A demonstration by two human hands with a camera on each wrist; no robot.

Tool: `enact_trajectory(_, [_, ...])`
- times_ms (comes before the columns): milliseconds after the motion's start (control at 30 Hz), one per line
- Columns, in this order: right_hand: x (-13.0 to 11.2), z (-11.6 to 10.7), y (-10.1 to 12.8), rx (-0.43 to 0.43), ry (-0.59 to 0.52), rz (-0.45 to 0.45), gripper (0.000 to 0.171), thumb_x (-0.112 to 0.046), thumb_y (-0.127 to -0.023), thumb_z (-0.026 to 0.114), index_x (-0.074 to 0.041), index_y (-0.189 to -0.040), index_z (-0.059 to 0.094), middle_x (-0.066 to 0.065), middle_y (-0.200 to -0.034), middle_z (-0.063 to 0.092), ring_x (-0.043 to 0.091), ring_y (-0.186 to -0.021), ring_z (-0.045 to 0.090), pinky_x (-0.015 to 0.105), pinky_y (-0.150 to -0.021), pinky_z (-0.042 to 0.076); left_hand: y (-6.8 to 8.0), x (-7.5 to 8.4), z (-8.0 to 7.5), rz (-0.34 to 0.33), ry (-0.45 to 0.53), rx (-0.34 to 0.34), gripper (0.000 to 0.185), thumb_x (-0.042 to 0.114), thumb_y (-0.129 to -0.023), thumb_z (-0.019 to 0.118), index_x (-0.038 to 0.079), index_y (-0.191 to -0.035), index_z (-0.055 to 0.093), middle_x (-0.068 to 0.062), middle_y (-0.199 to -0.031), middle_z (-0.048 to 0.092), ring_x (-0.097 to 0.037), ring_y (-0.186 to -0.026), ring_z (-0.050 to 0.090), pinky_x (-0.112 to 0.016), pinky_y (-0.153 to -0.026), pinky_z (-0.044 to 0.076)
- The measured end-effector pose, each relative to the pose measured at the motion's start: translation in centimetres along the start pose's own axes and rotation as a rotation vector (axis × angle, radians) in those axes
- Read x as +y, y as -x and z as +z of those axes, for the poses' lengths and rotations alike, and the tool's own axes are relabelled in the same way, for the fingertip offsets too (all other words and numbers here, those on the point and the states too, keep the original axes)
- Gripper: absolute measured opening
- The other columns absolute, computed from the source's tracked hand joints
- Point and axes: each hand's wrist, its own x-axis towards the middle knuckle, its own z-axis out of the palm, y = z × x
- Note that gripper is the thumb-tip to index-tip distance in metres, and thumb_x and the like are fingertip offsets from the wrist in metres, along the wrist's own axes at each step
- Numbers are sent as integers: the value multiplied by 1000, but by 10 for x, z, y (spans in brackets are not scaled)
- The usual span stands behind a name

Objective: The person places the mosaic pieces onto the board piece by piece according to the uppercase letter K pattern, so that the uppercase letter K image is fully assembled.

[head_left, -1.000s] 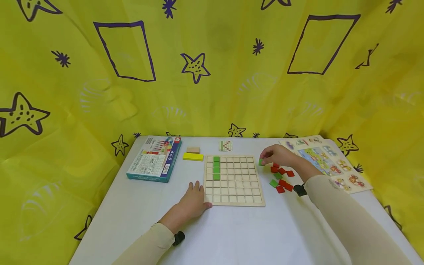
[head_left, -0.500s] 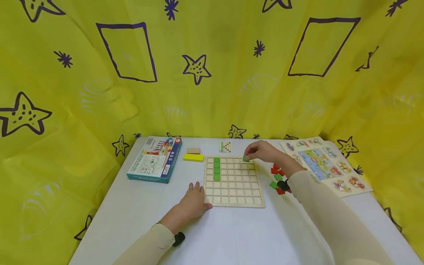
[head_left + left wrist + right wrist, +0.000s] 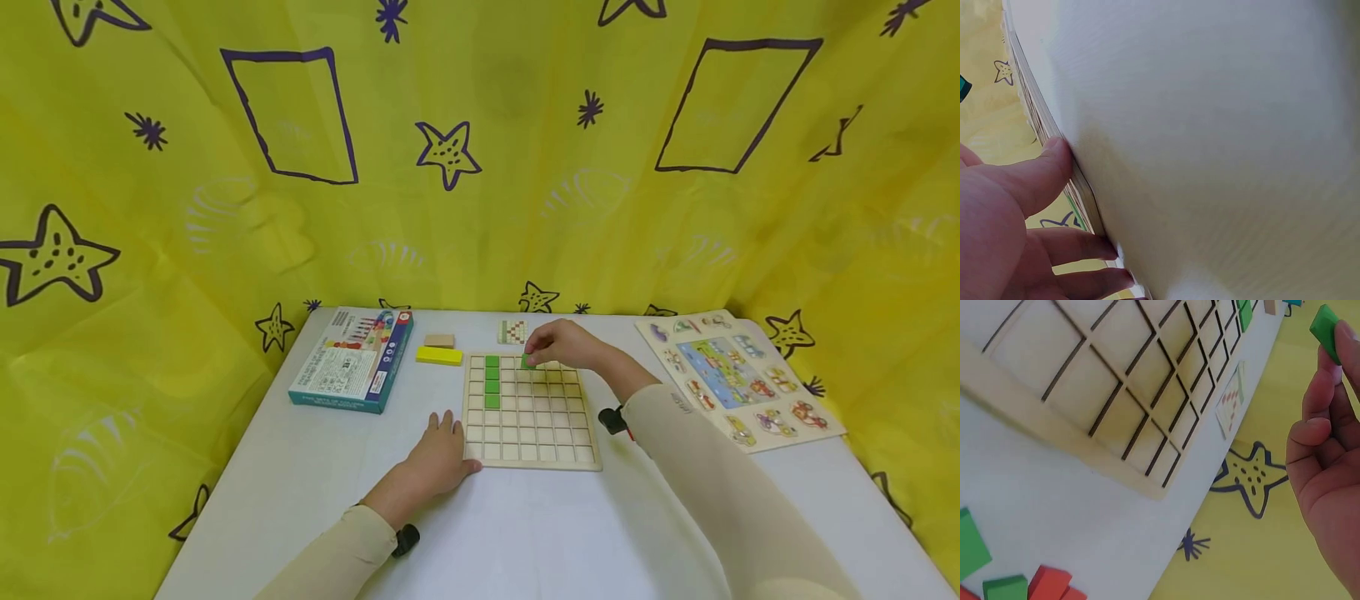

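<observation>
A wooden grid board [image 3: 536,433] lies on the white table, with a column of several green tiles [image 3: 492,387] in its left part. Between thumb and fingertips my right hand [image 3: 567,344] pinches another green tile [image 3: 1324,331], held over the board's back row, right of that column. My left hand [image 3: 435,460] rests at the board's front left corner with its fingers extended. In the left wrist view, the thumb and fingers [image 3: 1079,247] touch the board's edge. A small patterned card [image 3: 512,332] lies behind the board.
Red tiles [image 3: 1050,582] and loose green tiles [image 3: 971,544] lie right of the board, mostly behind the right sleeve in the head view. A picture puzzle [image 3: 742,379] is at right. A yellow block [image 3: 438,356], a plain wooden block [image 3: 438,340] and a box [image 3: 352,362] stand at left.
My right hand has carried the green tile leftward from beside the board to above its back row. The left hand has stayed in place.
</observation>
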Motion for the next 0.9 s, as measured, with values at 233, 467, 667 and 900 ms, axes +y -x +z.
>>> enact_trajectory(233, [-5, 15, -8, -17, 52, -16, 11, -17, -92, 76, -8, -98, 73, 1, -89, 70, 30, -88, 64, 41, -81, 52, 0, -1, 0, 3, -12, 4, 82, 48, -94, 67, -13, -144, 45, -32, -153, 36, -50, -141, 32, -50, -116, 32])
enact_trajectory(467, [-7, 27, -14, -55, 23, -26, 6, -12, -92, 75, -7, -96, 73, 1, -89, 70, 35, -91, 64, 48, -85, 52, 0, 1, -2, -10, 12, -13, 82, 48, -94, 66, -12, -145, 44, -31, -154, 34, -49, -143, 30, -50, -116, 32])
enact_trajectory(667, [-9, 38, -18, -70, 29, -28, 14, -11, -92, 75, -1, -102, 73, 1, -89, 70, 23, -85, 63, 42, -83, 53, 0, 1, -5, -17, 16, -21, 82, 49, -94, 66, -12, -145, 44, -30, -155, 34, -48, -144, 30, -49, -116, 32])
enact_trajectory(900, [-10, 52, -19, -96, 51, -35, 11, -13, -92, 76, -4, -98, 74, -1, -86, 70, 20, -81, 63, 34, -77, 52, 0, 2, -7, -18, 7, -31, 82, 49, -95, 66, -11, -146, 43, -30, -155, 34, -48, -143, 30, -49, -115, 34])
